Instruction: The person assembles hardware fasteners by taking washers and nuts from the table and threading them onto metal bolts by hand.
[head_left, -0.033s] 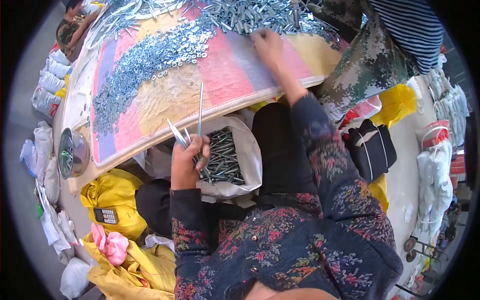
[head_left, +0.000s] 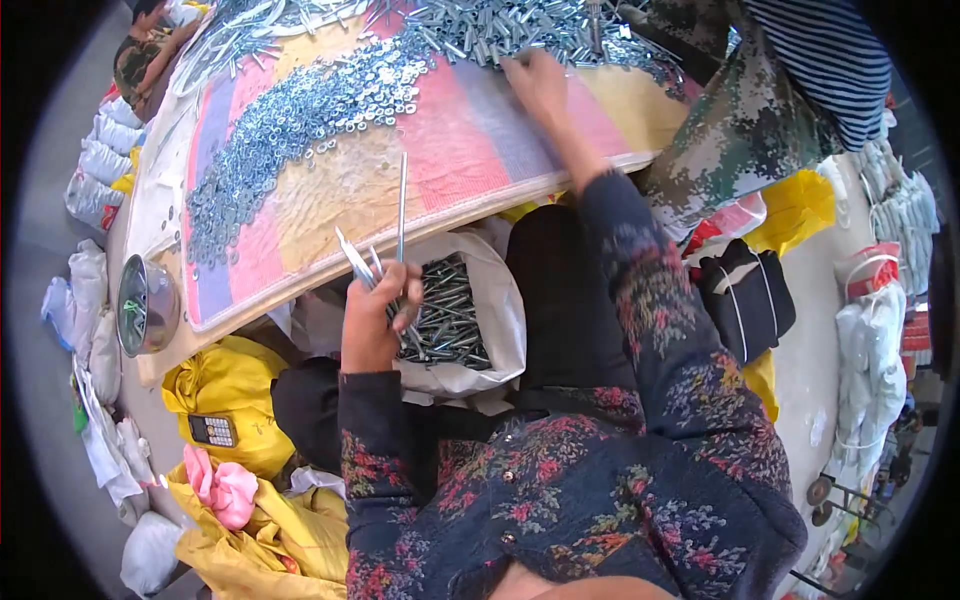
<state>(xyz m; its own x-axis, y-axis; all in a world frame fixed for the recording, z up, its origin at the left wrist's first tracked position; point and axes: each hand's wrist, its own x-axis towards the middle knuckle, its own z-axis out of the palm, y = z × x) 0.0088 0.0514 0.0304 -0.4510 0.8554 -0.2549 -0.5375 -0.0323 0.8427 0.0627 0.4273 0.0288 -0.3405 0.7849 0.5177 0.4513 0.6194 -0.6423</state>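
Note:
My left hand (head_left: 378, 310) is closed around several thin metal rods (head_left: 402, 205), which stick up from its fingers at differing angles. It is over the near table edge, beside an open white sack (head_left: 503, 325) full of metal bolts (head_left: 455, 315). My right hand (head_left: 540, 85) reaches across the table to the near edge of a heap of short metal sleeves (head_left: 480, 30). Its fingertips are pinched together at the sleeves, and what they hold, if anything, is too small to make out. Left of it spreads a pile of small metal washers (head_left: 300, 120).
A striped cloth (head_left: 450, 150) covers the tabletop. A metal bowl (head_left: 147, 305) stands at the left corner. Yellow sacks (head_left: 230, 380) with a keypad phone (head_left: 212, 431) lie at lower left. Close on the right is a person in camouflage (head_left: 750, 130); another person (head_left: 145, 65) sits far left.
My right hand has shifted slightly up toward the sleeves. My left hand has risen a little with the rods still in it.

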